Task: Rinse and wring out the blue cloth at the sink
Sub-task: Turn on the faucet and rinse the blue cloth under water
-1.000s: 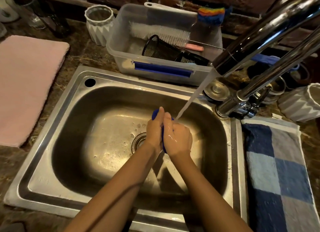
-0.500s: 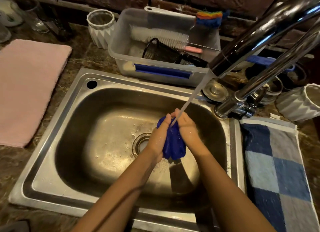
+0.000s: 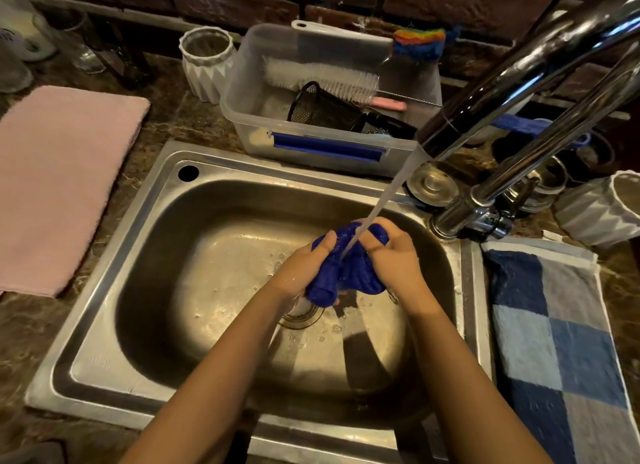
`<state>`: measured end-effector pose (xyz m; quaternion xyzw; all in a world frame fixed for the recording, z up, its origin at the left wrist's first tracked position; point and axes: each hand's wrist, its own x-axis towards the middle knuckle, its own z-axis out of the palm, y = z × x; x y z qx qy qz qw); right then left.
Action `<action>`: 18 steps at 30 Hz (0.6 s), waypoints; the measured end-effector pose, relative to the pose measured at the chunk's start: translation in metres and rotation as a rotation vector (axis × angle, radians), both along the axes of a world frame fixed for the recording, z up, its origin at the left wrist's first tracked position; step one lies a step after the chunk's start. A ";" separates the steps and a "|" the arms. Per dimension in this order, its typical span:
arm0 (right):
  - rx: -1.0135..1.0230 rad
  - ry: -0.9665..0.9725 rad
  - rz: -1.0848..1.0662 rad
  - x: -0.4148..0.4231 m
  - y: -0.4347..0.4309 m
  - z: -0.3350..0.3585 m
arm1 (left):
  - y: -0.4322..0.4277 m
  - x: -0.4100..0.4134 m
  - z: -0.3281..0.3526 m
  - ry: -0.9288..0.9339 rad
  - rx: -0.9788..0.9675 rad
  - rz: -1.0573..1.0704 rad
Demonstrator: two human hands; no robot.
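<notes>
The blue cloth [image 3: 346,273] is bunched up and wet, held over the steel sink [image 3: 145,255] above the drain [image 3: 304,316]. My left hand [image 3: 304,269] grips its left side and my right hand [image 3: 391,259] grips its right side. A stream of water [image 3: 384,200] runs from the chrome faucet [image 3: 512,79] straight onto the cloth between my hands. Folds of the cloth hang down below my fingers.
A clear plastic tub [image 3: 242,117] with a bottle brush [image 3: 322,77] and a black mesh cup stands behind the sink. A pink towel [image 3: 55,179] lies at the left, a blue checked towel [image 3: 561,342] at the right. White ribbed cups [image 3: 204,61] stand on the counter.
My hands were pressed tight together with the cloth almost hidden; they have moved apart and the cloth has spread out between them under the water.
</notes>
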<state>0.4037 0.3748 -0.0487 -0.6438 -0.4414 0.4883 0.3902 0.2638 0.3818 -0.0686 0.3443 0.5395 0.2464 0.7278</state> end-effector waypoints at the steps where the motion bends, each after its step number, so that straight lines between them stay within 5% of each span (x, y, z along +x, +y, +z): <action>1: -0.003 0.010 -0.009 -0.002 0.002 0.000 | -0.001 -0.002 0.000 -0.026 -0.026 -0.002; 8: -0.037 -0.087 -0.137 -0.016 -0.001 -0.002 | -0.002 0.007 0.005 -0.313 -0.269 0.268; 18: -0.032 -0.227 -0.344 -0.043 -0.009 -0.001 | -0.010 0.039 0.001 -0.147 -0.152 0.425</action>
